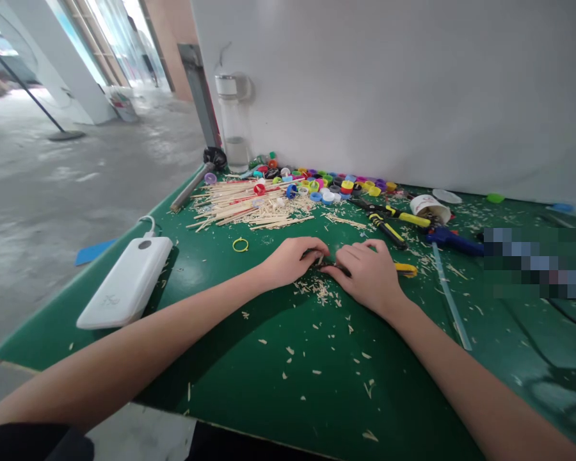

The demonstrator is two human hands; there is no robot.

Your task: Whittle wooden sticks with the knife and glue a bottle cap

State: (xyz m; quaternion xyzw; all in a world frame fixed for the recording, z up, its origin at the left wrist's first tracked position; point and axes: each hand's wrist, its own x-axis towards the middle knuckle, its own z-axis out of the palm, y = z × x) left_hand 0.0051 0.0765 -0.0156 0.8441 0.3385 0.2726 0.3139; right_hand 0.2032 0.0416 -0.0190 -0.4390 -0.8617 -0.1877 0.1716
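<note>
My left hand [297,261] is closed in a pinch above the green table, its fingertips on something small and pale that I cannot make out. Right beside it, my right hand [369,272] is wrapped over a tool with a yellow handle [406,270], which sticks out past the palm. The tool's dark front end reaches toward the left fingertips; most of it is hidden, so its kind is unclear. Below both hands lies a small heap of wood shavings [321,291]. A thin yellow ring [240,244] lies to the left of my left hand.
Behind my hands are wooden sticks [240,200] and coloured bottle caps [327,195]. Yellow-and-black pliers [388,230], a tipped white cup [429,209], a blue glue gun [456,241] and a glue stick [448,291] lie right. A white power bank [127,282] lies left.
</note>
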